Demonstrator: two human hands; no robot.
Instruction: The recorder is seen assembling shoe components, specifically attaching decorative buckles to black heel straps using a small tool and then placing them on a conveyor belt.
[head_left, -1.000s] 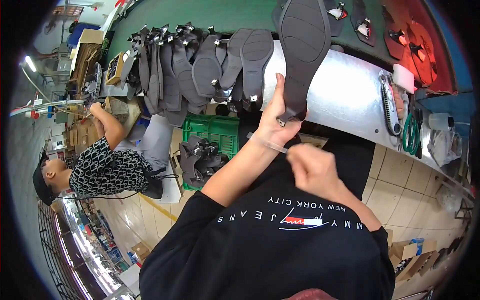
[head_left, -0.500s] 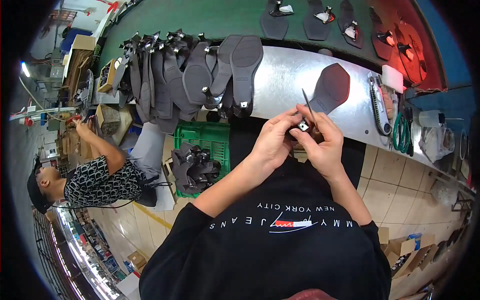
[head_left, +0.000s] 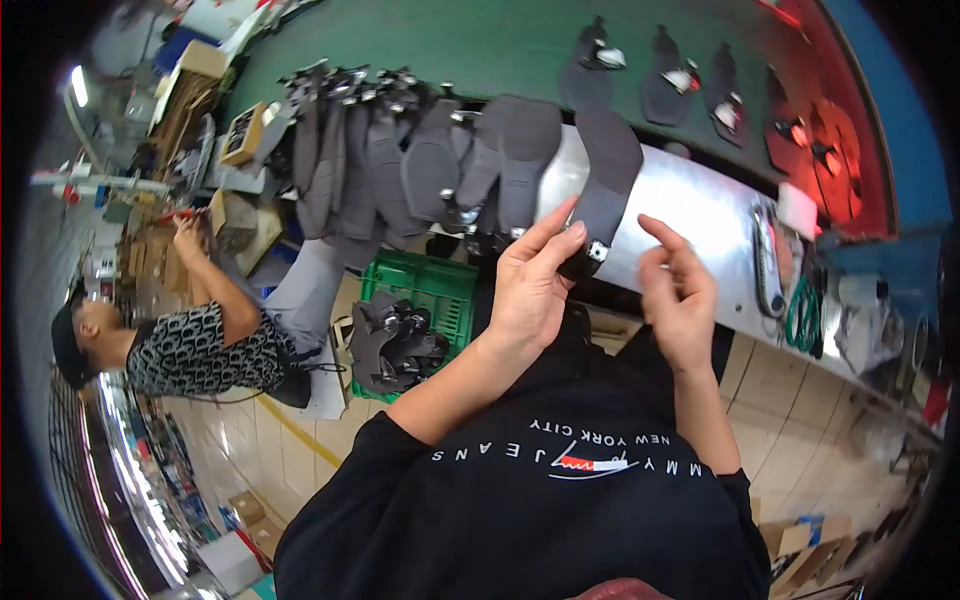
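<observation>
Shiny metal worktop (head_left: pixel 700 215) runs below the green belt; on it, the left hand (head_left: pixel 530 285) has its fingers (head_left: pixel 545 235) closed round the near end of a grey sole (head_left: pixel 605 175), whose long axis points away. Beside the sole, the right hand (head_left: pixel 680 300) hovers, fingers loosely apart, empty.

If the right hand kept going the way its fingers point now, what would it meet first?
Probably the dark grey shoe sole that the left hand holds; the right hand has its fingertips pointing up-left toward it, though depth is unclear.

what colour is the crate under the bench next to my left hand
Green: the plastic crate shows best in the head view, just left of your left hand.
</observation>
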